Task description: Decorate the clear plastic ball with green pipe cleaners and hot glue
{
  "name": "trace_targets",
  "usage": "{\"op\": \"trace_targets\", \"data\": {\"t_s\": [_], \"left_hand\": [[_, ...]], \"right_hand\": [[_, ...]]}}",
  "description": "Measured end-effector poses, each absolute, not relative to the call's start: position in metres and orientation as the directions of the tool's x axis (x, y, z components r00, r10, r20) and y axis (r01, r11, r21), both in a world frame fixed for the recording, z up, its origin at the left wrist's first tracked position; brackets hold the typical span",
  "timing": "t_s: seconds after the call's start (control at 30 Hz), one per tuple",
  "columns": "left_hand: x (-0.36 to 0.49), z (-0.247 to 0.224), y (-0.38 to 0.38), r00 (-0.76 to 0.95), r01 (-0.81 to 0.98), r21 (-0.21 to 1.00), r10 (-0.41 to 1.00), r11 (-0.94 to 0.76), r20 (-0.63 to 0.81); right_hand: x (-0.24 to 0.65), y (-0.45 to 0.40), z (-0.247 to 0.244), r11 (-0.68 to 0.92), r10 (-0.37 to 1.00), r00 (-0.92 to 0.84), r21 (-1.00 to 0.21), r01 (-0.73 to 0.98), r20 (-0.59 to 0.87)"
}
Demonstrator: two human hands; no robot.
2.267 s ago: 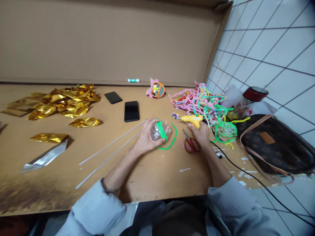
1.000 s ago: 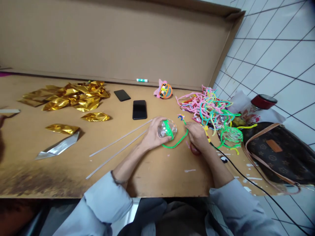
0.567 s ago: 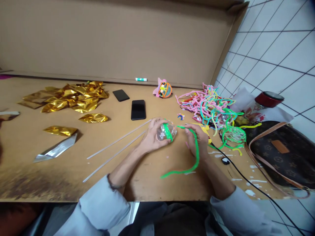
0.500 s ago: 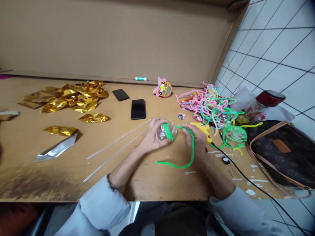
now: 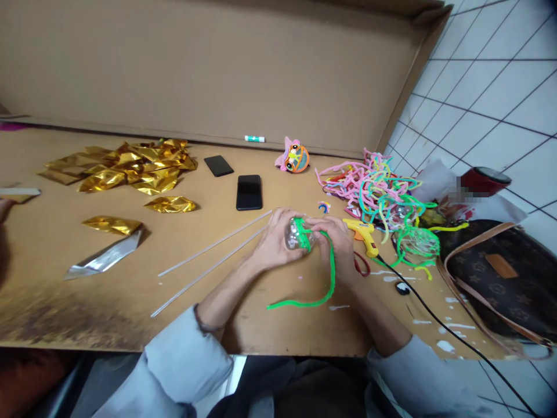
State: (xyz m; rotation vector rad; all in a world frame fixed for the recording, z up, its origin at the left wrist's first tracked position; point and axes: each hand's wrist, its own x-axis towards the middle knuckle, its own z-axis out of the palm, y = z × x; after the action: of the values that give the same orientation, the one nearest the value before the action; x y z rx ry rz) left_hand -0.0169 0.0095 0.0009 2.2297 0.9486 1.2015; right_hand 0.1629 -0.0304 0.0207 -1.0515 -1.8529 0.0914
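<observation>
My left hand (image 5: pixel 275 241) is closed around a clear plastic ball (image 5: pixel 292 233) that has green fuzzy strands wrapped across it. My right hand (image 5: pixel 334 242) pinches a green pipe cleaner (image 5: pixel 333 273) close against the ball's right side. The pipe cleaner's long free end hangs down from my fingers and curves left over the tabletop. Just right of my right hand lie a yellow glue gun (image 5: pixel 366 237) and the red handle of a tool (image 5: pixel 362 264), partly hidden. Two thin clear sticks (image 5: pixel 204 274) lie left of my left hand.
Gold foil pieces (image 5: pixel 143 168) cover the back left. Two dark phones (image 5: pixel 249 193) and a decorated ball (image 5: pixel 296 158) lie toward the back. Tangled pipe cleaners (image 5: pixel 361 186), a brown handbag (image 5: pixel 487 284) and a black cord (image 5: pixel 429 307) occupy the right. Another person's hand (image 5: pixel 4 210) shows far left.
My right hand has moved left against the ball, bringing the pipe cleaner onto its wrapped green part. The hanging end has shifted left and slightly down. The view has shifted a little.
</observation>
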Motion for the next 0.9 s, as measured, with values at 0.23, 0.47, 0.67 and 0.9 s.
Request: {"op": "trace_targets", "data": {"t_s": [0.23, 0.47, 0.67, 0.9], "left_hand": [[-0.017, 0.0008, 0.009, 0.397, 0.361, 0.631, 0.726, -0.686, 0.562], [-0.0169, -0.0021, 0.0097, 0.399, 0.344, 0.653, 0.735, -0.675, 0.549], [-0.017, -0.0036, 0.011, 0.396, 0.309, 0.655, 0.719, -0.69, 0.571], [-0.017, -0.0064, 0.0122, 0.395, 0.294, 0.651, 0.709, -0.7, 0.585]], "right_hand": [[0.1599, -0.0295, 0.0205, 0.62, 0.699, -0.182, -0.459, 0.636, 0.692], [0.1589, -0.0313, 0.0228, 0.629, 0.694, -0.205, -0.442, 0.639, 0.69], [0.1589, -0.0322, 0.0214, 0.62, 0.707, -0.198, -0.46, 0.636, 0.679], [0.1581, -0.0312, 0.0212, 0.63, 0.698, -0.209, -0.448, 0.635, 0.685]]}}
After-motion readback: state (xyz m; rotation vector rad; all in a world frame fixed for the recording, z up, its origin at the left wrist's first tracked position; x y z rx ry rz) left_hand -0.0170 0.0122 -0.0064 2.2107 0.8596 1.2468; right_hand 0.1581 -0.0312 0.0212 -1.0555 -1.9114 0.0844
